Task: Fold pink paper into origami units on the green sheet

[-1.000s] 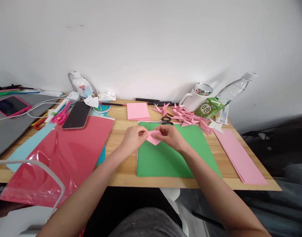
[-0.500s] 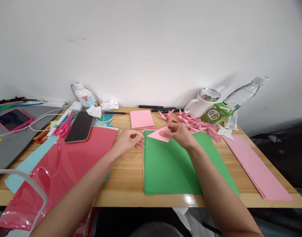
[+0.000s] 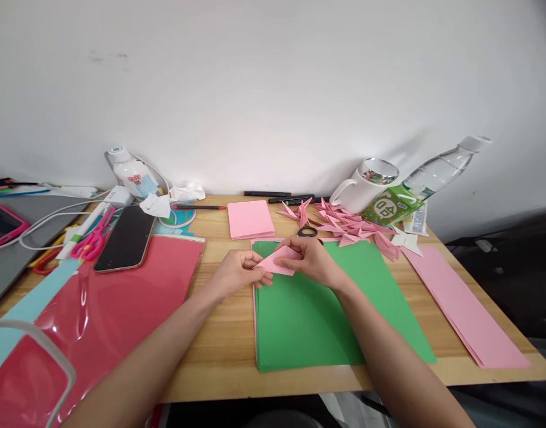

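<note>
A folded piece of pink paper (image 3: 279, 261) is held between my two hands, above the left edge of a stack of green paper (image 3: 317, 321). My left hand (image 3: 241, 272) pinches its pointed left tip. On the paper's right part, the thumb and fingers of my right hand (image 3: 313, 258) are closed. Behind my right hand, a black scissors handle (image 3: 307, 232) shows in part. Pink folded paper shapes (image 3: 344, 220) with sharp points lie in a heap beyond the green stack. A pile of square pink sheets (image 3: 250, 219) sits just behind my left hand.
To the left lie a phone (image 3: 125, 239), pink scissors (image 3: 93, 238) and a red plastic-covered folder (image 3: 134, 297). A white mug (image 3: 364, 187), a green packet (image 3: 391, 206) and a clear bottle (image 3: 446, 169) stand at the back right. Long pink sheets (image 3: 467, 309) lie on the right.
My left hand has come to the paper and taken its tip; before, it was apart from it. The paper and right hand have moved slightly left and nearer. The camera view has shifted.
</note>
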Available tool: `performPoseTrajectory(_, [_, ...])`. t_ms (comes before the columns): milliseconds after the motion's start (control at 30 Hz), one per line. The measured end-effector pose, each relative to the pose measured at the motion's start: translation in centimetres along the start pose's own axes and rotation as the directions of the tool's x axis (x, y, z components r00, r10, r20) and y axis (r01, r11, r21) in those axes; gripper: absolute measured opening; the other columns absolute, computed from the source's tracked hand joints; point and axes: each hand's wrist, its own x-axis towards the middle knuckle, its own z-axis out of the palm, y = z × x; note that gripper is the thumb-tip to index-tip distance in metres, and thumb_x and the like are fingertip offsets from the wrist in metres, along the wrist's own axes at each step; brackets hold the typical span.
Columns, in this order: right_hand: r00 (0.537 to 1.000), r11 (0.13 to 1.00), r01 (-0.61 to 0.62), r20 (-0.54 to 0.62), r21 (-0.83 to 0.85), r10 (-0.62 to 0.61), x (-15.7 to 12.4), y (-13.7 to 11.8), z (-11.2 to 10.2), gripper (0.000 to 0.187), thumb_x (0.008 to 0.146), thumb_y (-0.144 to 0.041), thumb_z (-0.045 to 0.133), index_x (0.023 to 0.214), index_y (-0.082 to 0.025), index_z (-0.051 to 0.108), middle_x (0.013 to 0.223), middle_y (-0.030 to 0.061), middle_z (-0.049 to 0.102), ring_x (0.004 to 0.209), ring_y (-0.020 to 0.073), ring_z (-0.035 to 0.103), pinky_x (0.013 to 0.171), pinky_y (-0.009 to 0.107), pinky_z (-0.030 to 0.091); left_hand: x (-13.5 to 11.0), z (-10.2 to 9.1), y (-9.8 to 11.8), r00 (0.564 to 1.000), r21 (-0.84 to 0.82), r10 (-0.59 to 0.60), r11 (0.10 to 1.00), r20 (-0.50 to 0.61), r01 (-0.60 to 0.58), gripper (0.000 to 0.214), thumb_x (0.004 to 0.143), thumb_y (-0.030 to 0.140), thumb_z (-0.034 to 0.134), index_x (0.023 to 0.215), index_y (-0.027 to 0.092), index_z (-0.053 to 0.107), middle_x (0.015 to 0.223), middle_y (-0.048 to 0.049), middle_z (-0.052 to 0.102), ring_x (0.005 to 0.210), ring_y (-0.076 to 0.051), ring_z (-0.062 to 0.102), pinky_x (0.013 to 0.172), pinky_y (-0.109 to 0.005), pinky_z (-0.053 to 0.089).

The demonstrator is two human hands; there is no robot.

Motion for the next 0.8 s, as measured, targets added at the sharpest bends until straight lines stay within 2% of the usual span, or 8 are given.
performPoseTrajectory(100, [1.0, 0.999, -0.015, 0.006, 0.038, 0.015, -0.1, 0.1, 0.0, 0.028, 0.069, -0.036, 0.07, 0.085, -0.014, 0.061, 0.062, -0.0045, 0.048, 0.053, 0.0079, 0.04, 0.047, 0.02, 0.032, -0.1, -0.1, 0.0, 1.0, -0.035, -0.022, 0.999, 0.018, 0.022, 0.015, 0.065, 0.018, 0.07, 0.075, 0.011, 0.061, 0.072, -0.0113, 0.073, 0.068, -0.023, 0.071, 0.055, -0.029, 0.054])
performPoseTrajectory(200, [0.997, 0.993, -0.063, 0.048, 0.097, 0.059, -0.2, 0.2, -0.3, 0.036, 0.066, -0.037, 0.072, 0.09, -0.014, 0.058, 0.056, -0.0075, 0.043, 0.048, 0.0068, 0.038, 0.044, 0.019, 0.03, -0.4, -0.5, 0.3, 0.991, -0.095, -0.034, 0.994, 0.132, 0.047, 0.018, 0.066, 0.024, 0.071, 0.075, 0.009, 0.063, 0.078, -0.0144, 0.073, 0.076, -0.025, 0.071, 0.068, -0.035, 0.056])
performPoseTrajectory(300, [0.993, 0.987, -0.093, 0.086, 0.133, 0.082, -0.4, 0.2, -0.6, 0.038, 0.067, -0.033, 0.072, 0.095, -0.014, 0.056, 0.053, -0.0084, 0.042, 0.047, 0.0063, 0.038, 0.042, 0.018, 0.03, -0.9, -0.9, 0.7, 0.956, -0.138, 0.004, 0.99, 0.295, 0.038, 0.036, 0.065, 0.027, 0.075, 0.095, 0.009, 0.066, 0.095, -0.0164, 0.072, 0.09, -0.027, 0.069, 0.081, -0.038, 0.054])
performPoseTrajectory(367, [0.992, 0.987, -0.088, 0.1, 0.138, 0.074, -0.5, 0.1, -0.5, 0.036, 0.067, -0.03, 0.071, 0.096, -0.014, 0.055, 0.053, -0.009, 0.041, 0.046, 0.0057, 0.037, 0.041, 0.017, 0.028, -1.2, -0.9, 0.9, 0.936, -0.134, 0.043, 0.991, 0.348, 0.005, 0.046, 0.067, 0.031, 0.075, 0.106, 0.011, 0.063, 0.104, -0.0164, 0.069, 0.097, -0.027, 0.066, 0.083, -0.037, 0.053])
performPoseTrajectory(467, [0.992, 0.994, -0.046, 0.117, 0.095, 0.035, -0.6, 0.0, 0.1, 0.033, 0.068, -0.026, 0.07, 0.095, -0.015, 0.056, 0.056, -0.0082, 0.041, 0.048, 0.0054, 0.036, 0.041, 0.016, 0.026, -1.2, -0.7, 0.6, 0.966, -0.049, 0.036, 0.998, 0.258, -0.024, 0.037, 0.071, 0.04, 0.07, 0.092, 0.01, 0.066, 0.089, -0.0144, 0.073, 0.085, -0.027, 0.07, 0.07, -0.033, 0.055])
performPoseTrajectory(567, [0.994, 0.995, -0.001, 0.109, 0.103, -0.01, -0.6, 0.1, 0.6, 0.039, 0.065, -0.026, 0.073, 0.099, -0.016, 0.057, 0.07, -0.004, 0.052, 0.056, 0.0074, 0.046, 0.047, 0.018, 0.036, -0.9, -0.4, 0.1, 0.993, -0.032, 0.044, 0.999, 0.111, -0.04, 0.034, 0.067, 0.043, 0.072, 0.077, 0.011, 0.064, 0.071, -0.0091, 0.072, 0.071, -0.024, 0.071, 0.062, -0.031, 0.055])
performPoseTrajectory(667, [0.994, 0.97, -0.024, 0.109, 0.241, -0.002, -0.5, 0.1, 0.5, 0.051, 0.062, -0.026, 0.076, 0.106, -0.017, 0.052, 0.082, 0.0002, 0.059, 0.065, 0.0113, 0.056, 0.059, 0.024, 0.047, -0.7, -0.2, -0.1, 0.997, -0.069, 0.06, 0.996, 0.037, -0.058, 0.032, 0.065, 0.038, 0.075, 0.079, 0.012, 0.064, 0.074, -0.0082, 0.073, 0.071, -0.022, 0.07, 0.067, -0.032, 0.056])
performPoseTrajectory(800, [1.0, 0.936, -0.027, 0.01, 0.351, 0.025, -0.2, 0.1, 0.4, 0.054, 0.062, -0.025, 0.077, 0.107, -0.018, 0.049, 0.085, 0.0024, 0.062, 0.07, 0.0124, 0.06, 0.067, 0.028, 0.051, -0.8, -0.1, 0.2, 0.999, -0.051, 0.021, 0.999, 0.03, -0.019, 0.029, 0.064, 0.029, 0.075, 0.085, 0.012, 0.063, 0.077, -0.0079, 0.073, 0.072, -0.022, 0.07, 0.064, -0.032, 0.055])
